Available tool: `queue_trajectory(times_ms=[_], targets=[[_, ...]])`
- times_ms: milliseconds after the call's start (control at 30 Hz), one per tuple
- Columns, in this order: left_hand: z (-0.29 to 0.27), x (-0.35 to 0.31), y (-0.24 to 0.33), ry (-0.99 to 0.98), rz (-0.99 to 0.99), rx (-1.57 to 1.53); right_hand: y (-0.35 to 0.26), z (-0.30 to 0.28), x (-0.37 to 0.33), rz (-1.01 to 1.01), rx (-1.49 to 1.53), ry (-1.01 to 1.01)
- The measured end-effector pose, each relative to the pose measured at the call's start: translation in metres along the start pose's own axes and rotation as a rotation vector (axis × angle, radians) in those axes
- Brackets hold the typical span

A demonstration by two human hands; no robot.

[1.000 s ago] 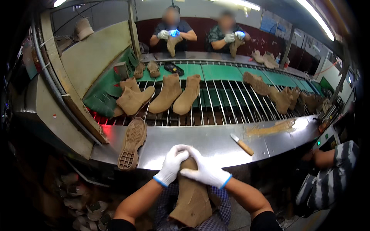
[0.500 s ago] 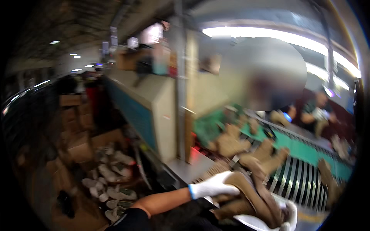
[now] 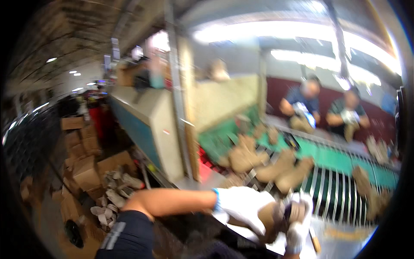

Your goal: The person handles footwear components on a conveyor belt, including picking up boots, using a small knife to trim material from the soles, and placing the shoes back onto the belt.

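Note:
My left hand [image 3: 243,203], in a white glove, is closed round a brown boot [image 3: 268,218] just above the front edge of the work surface. On the boot's right side my right hand [image 3: 303,216], gloved in white too, closes on its dark end. Motion smears the boot, and the gloves hide much of it. Just beyond my hands, several tan boots [image 3: 282,170] lie on a slatted conveyor [image 3: 334,194]. More tan boots [image 3: 246,155] are heaped farther back to the left.
Two co-workers [image 3: 304,103] sit across the conveyor, handling tan boots. A beige machine housing [image 3: 161,125] and a metal post [image 3: 176,86] stand to my left. Cardboard boxes [image 3: 86,172] and several pale shoes [image 3: 103,213] are on the floor. A wooden-handled tool [image 3: 315,241] lies by my right hand.
My view has swung right, bringing both co-workers into sight. My left arm now reaches more across. The brown boot, earlier stretched toward lower right, is now turned more end-on between both hands.

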State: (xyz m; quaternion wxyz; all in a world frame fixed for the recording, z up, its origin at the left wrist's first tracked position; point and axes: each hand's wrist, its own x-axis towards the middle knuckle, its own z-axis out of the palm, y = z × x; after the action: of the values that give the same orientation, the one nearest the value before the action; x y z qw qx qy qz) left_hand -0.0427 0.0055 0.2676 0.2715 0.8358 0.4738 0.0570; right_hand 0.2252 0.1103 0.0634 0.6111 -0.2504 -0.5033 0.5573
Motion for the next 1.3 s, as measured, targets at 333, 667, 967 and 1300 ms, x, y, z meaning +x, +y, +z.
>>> queue_trajectory(times_ms=[333, 667, 967, 1300], targets=[[0.018, -0.010, 0.048, -0.059, -0.177, 0.222, -0.037, 0.066, -0.044, -0.244, 0.934, -0.069], [-0.012, 0.047, 0.074, -0.256, -0.091, 0.318, -0.062, 0.035, -0.041, -0.326, 0.290, -0.201], [-0.003, 0.071, 0.079, -0.167, 0.104, 0.396, -0.083, 0.003, -0.044, -0.244, -0.031, -0.236], [0.011, 0.085, 0.067, -0.106, 0.330, 0.244, -0.129, 0.013, -0.061, -0.144, -0.350, -0.114]])
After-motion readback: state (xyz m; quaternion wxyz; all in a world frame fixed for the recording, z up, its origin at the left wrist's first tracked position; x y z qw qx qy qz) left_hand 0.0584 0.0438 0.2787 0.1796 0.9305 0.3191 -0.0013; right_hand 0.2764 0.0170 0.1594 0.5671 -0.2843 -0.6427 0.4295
